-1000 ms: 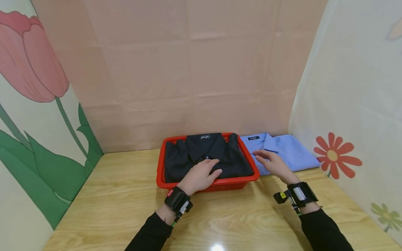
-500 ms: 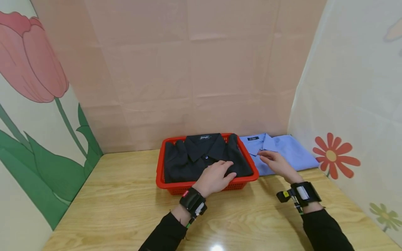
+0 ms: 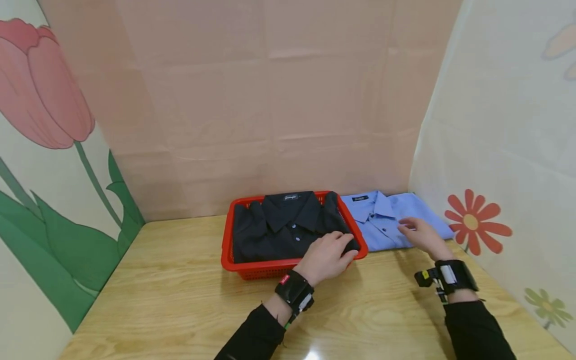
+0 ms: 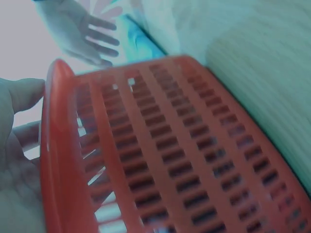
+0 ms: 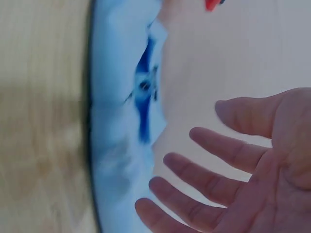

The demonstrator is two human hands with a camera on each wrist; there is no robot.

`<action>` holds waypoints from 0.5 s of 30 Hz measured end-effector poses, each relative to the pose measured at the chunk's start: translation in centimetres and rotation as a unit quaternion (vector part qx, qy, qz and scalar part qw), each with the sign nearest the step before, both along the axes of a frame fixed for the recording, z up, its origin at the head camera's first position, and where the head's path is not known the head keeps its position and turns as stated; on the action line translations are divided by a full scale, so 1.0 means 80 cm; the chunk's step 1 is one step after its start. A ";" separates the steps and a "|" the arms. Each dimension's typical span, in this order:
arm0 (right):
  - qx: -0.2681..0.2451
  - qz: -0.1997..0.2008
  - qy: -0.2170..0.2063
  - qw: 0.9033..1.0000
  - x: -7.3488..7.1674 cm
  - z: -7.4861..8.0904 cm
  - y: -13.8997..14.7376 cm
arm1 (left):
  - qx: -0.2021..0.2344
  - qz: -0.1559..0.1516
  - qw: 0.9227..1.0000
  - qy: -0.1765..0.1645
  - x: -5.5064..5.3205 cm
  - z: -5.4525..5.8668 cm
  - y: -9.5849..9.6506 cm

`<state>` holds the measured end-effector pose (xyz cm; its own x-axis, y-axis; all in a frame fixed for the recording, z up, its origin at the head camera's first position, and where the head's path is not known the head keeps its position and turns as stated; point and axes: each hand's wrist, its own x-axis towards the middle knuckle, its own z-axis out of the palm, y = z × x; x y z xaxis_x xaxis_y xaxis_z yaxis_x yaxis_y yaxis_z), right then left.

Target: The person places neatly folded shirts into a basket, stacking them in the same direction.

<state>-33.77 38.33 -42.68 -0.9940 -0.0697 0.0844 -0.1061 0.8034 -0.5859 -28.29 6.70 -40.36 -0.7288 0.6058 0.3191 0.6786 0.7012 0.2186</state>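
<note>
A folded black collared shirt [image 3: 283,235] lies in a red plastic basket [image 3: 265,270]. My left hand [image 3: 325,257] is over the basket's front right part, its fingers loosely bent above the black shirt. In the left wrist view that hand's thumb and fingers show beside the red rim [image 4: 60,131]; whether they touch it or the cloth I cannot tell. A folded light blue shirt [image 3: 382,235] lies right of the basket. Above its right part hovers my right hand [image 3: 423,237], fingers spread and holding nothing in the right wrist view, apart from the blue shirt [image 5: 114,160].
The wooden table [image 3: 180,285] carries both the basket and the blue shirt. A plain pinkish backdrop [image 3: 247,110] rises behind them. To the right stands a pale sheet printed with flowers [image 3: 499,130]; a tulip-printed sheet [image 3: 49,90] is at the left.
My left hand has moved right, from the middle of the black shirt to the basket's front right corner. The right hand has also shifted right over the blue shirt, uncovering its buttons.
</note>
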 end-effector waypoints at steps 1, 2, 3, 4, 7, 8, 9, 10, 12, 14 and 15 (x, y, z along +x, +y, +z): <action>0.009 -0.006 0.003 1.000 0.000 -0.003 0.006 | -0.004 -0.007 1.000 0.010 0.001 -0.001 0.005; 0.019 -0.013 0.006 1.000 0.000 -0.005 0.011 | -0.012 -0.014 1.000 0.025 0.002 -0.002 0.009; 0.027 -0.019 0.008 0.999 0.000 -0.008 0.017 | -0.018 -0.021 0.999 0.041 0.003 -0.003 0.013; 0.035 -0.028 0.009 0.999 0.000 -0.012 0.022 | -0.025 -0.027 0.998 0.060 0.004 -0.004 0.018; 0.046 -0.055 0.000 0.997 -0.001 -0.024 0.040 | -0.029 -0.044 0.993 0.108 0.007 -0.007 0.030; 0.047 -0.059 -0.004 0.997 -0.001 -0.028 0.045 | -0.031 -0.049 0.991 0.119 0.007 -0.007 0.033; 0.048 -0.062 -0.008 0.997 -0.001 -0.032 0.051 | -0.032 -0.054 0.990 0.129 0.008 -0.008 0.036; 0.049 -0.065 -0.015 0.997 -0.002 -0.035 0.056 | -0.035 -0.057 0.988 0.137 0.010 -0.008 0.039; 0.046 -0.068 -0.026 0.996 -0.003 -0.040 0.064 | -0.042 -0.062 0.987 0.145 0.012 -0.008 0.045; 0.039 -0.073 -0.029 0.996 -0.005 -0.043 0.069 | -0.048 -0.068 0.985 0.154 0.015 -0.007 0.050; 0.034 -0.080 -0.034 0.996 -0.006 -0.044 0.071 | -0.049 -0.074 0.983 0.159 0.017 -0.007 0.052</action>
<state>-34.29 44.00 -46.22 -0.9960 0.0873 0.0178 0.0645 0.8444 -0.5319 -26.94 10.82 -40.96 -0.5039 0.7366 0.4511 0.7976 0.5972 -0.0841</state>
